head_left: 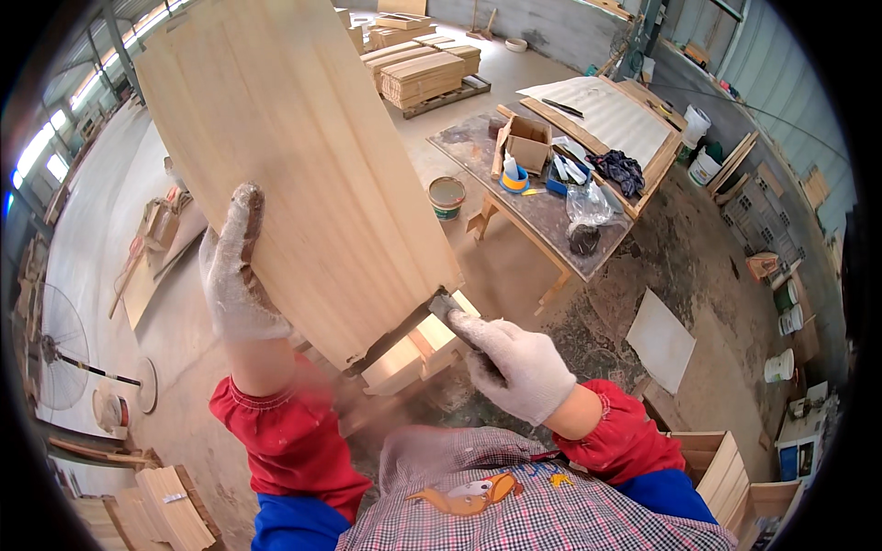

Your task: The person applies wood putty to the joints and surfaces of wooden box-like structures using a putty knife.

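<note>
A broad, pale wooden board is tilted up in front of me and fills the upper left of the head view. My left hand, in a stained white glove, grips the board's left edge with its fingers along the face. Dark paste runs along the board's near edge. In its white glove, my right hand is closed round a putty knife, whose dark blade touches the near right corner. Pale wooden pieces show beneath the board; their full shape is hidden.
To the right stands a worktable with a cardboard box, dark cloth and plastic bags. A bucket sits on the floor beside it. Stacked boards lie behind. A standing fan is at left, an open wooden box near right.
</note>
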A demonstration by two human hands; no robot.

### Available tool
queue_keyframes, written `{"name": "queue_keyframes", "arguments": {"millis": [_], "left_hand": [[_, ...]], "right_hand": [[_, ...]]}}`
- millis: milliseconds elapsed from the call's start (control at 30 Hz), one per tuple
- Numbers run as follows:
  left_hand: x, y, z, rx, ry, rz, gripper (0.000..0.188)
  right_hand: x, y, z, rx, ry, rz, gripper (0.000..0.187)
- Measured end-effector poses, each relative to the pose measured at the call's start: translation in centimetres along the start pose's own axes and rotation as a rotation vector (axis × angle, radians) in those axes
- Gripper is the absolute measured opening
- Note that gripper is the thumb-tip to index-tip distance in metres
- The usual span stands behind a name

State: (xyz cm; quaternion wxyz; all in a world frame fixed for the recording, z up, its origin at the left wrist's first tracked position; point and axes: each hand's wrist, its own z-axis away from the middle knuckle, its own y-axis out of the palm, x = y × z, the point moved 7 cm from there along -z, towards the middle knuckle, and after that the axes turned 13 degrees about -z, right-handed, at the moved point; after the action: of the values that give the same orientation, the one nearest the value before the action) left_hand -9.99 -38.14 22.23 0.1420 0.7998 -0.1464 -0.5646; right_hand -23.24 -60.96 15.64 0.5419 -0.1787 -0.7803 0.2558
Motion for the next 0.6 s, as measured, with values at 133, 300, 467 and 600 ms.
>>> {"name": "queue_keyframes", "arguments": {"millis": [133, 300, 467, 600], "left_hand": [[0.0, -0.8, 0.2, -0.096, 0.020, -0.063, 0.031], [-0.1, -0.5, 0.4, -0.106, 0.012, -0.026, 0.032], [-0.3, 0.5, 0.2, 0.048, 0.000, -0.014, 0.032], [0.2, -1.0, -0.4, 0.047, 0.040, 0.001, 0.033]], "right_hand": [[0.0, -0.3, 0.4, 0.013, 0.009, -0.018, 0.049], [-0.2, -0.6, -0.2, -0.062, -0.048, -0.030, 0.048], [-1.2, -1.0, 0.5, -0.065, -0.016, -0.005, 0.050], [-1.5, -0.9, 0.0, -0.109, -0.105, -0.067, 0.050]]}}
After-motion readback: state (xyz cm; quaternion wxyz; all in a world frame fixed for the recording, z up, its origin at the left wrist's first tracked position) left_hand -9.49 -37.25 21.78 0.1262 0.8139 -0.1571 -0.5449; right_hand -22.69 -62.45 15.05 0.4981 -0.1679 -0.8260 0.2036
